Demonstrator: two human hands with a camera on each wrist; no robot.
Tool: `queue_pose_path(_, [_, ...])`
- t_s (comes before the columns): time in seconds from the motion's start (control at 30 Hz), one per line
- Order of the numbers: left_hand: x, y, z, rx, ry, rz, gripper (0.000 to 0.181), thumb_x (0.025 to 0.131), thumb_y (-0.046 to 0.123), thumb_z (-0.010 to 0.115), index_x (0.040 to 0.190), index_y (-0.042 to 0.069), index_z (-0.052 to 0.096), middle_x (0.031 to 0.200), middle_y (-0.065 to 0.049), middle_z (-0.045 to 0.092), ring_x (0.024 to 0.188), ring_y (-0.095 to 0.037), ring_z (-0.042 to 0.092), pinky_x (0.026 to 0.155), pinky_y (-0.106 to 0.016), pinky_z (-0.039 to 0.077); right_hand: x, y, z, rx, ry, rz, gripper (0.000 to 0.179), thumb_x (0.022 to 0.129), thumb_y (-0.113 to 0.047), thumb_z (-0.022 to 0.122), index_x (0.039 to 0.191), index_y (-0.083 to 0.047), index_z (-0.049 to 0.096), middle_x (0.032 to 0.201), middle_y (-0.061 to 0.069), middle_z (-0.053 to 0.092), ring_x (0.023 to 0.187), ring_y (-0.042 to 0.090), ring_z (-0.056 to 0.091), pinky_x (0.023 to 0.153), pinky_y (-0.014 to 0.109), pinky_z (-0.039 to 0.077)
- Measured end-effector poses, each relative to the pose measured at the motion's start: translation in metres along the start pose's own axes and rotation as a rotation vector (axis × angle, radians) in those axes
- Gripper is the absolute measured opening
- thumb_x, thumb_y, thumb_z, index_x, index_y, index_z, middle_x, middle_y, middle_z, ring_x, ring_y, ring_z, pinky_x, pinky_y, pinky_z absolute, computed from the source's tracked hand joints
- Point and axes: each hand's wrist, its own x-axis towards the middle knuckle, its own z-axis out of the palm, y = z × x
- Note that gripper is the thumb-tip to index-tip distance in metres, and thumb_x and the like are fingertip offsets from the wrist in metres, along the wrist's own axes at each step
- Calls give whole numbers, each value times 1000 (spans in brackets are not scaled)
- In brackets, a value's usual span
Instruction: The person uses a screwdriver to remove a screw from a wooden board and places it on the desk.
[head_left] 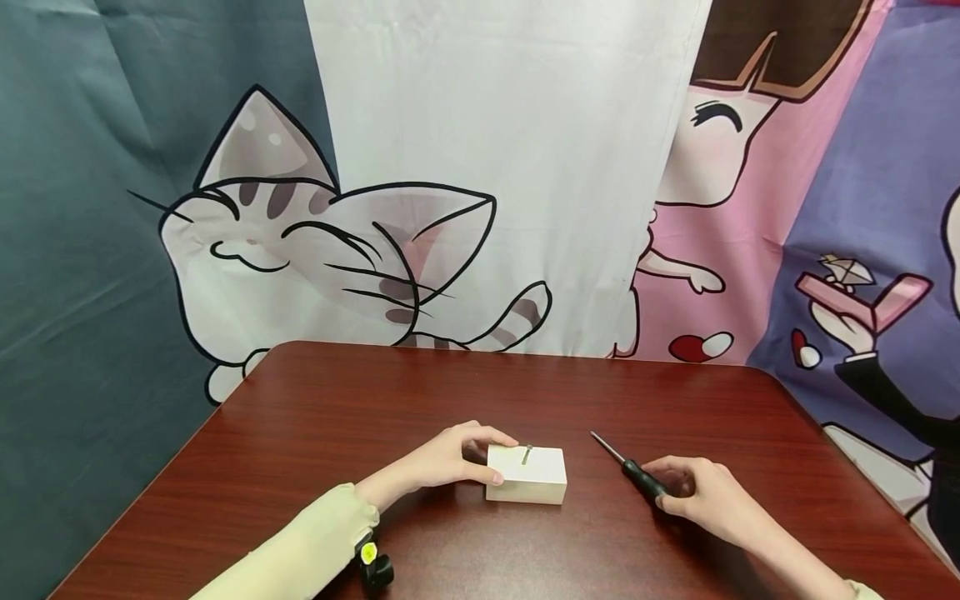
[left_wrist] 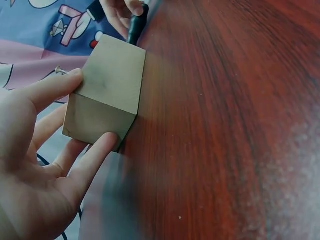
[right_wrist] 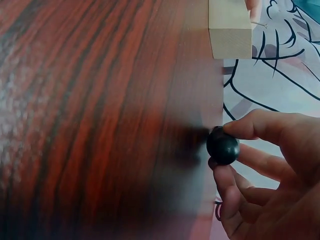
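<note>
A pale wooden block (head_left: 527, 485) rests on the table, held at its left end by my left hand (head_left: 459, 457), thumb in front and fingers behind. From the block's top face a small screw (head_left: 527, 455) sticks up; the left wrist view shows its head beyond the thumb. To the right, my right hand (head_left: 705, 500) pinches the black handle of a screwdriver (head_left: 642, 481) between thumb and fingers. Its metal shaft points away and to the left, apart from the block. In the right wrist view the rounded handle end (right_wrist: 224, 147) faces the camera.
The reddish-brown wooden table (head_left: 390, 392) has its far edge along a printed cloth backdrop (head_left: 510, 100) with cartoon figures. A black strapped device (head_left: 375, 567) with a yellow mark sits at the left wrist.
</note>
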Motion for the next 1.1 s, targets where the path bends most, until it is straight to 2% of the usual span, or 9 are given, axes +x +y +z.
queue_pose_path(0.27, [-1, 1, 1, -2, 41, 35, 47, 83, 29, 80, 128, 25, 67, 107, -3, 59, 104, -15, 57, 92, -32, 49, -2, 2, -1, 6, -20, -45, 37, 81, -19, 78, 117, -15, 70, 88, -4, 72, 68, -2, 52, 61, 20, 41])
queue_pose_path(0.4, [0, 3, 4, -17, 111, 92, 43, 86, 28, 77, 127, 18, 68, 110, -5, 61, 106, -18, 61, 91, -27, 52, -1, 3, -1, 12, -27, -56, 36, 81, -19, 78, 116, -16, 69, 88, -4, 71, 69, -2, 53, 61, 20, 43])
queue_pose_path(0.5, [1, 8, 6, 3, 171, 146, 36, 87, 27, 76, 121, 15, 71, 106, -5, 63, 99, -20, 63, 84, -24, 53, -1, 3, -1, 14, -30, -65, 35, 81, -19, 78, 116, -16, 69, 88, -3, 71, 69, -2, 53, 61, 20, 43])
queue_pose_path(0.6, [4, 13, 8, 28, 211, 179, 30, 87, 24, 76, 116, 15, 74, 101, -4, 65, 93, -15, 63, 79, -22, 53, -1, 3, 0, 13, -31, -67, 35, 82, -20, 78, 116, -16, 69, 87, -4, 70, 69, -3, 53, 61, 20, 42])
queue_pose_path(0.73, [9, 18, 10, 17, 219, 175, 26, 87, 20, 76, 112, 14, 75, 101, -2, 66, 91, -8, 64, 80, -20, 54, -2, 3, 0, 13, -30, -64, 35, 82, -20, 77, 116, -16, 69, 87, -4, 70, 68, -3, 52, 61, 20, 41])
queue_pose_path(0.9, [14, 21, 15, -6, 211, 152, 22, 88, 20, 75, 109, 13, 76, 101, -2, 68, 90, -6, 65, 80, -18, 54, -2, 3, 1, 22, -32, -56, 35, 83, -19, 77, 117, -16, 69, 87, -3, 70, 69, -2, 54, 62, 21, 42])
queue_pose_path(1.1, [16, 19, 24, 10, 278, 145, 12, 84, 22, 80, 95, 17, 80, 94, 1, 69, 83, -3, 61, 75, -19, 52, -1, 2, 0, 16, -31, -50, 35, 83, -20, 76, 117, -17, 69, 87, -3, 70, 68, -1, 54, 62, 21, 42])
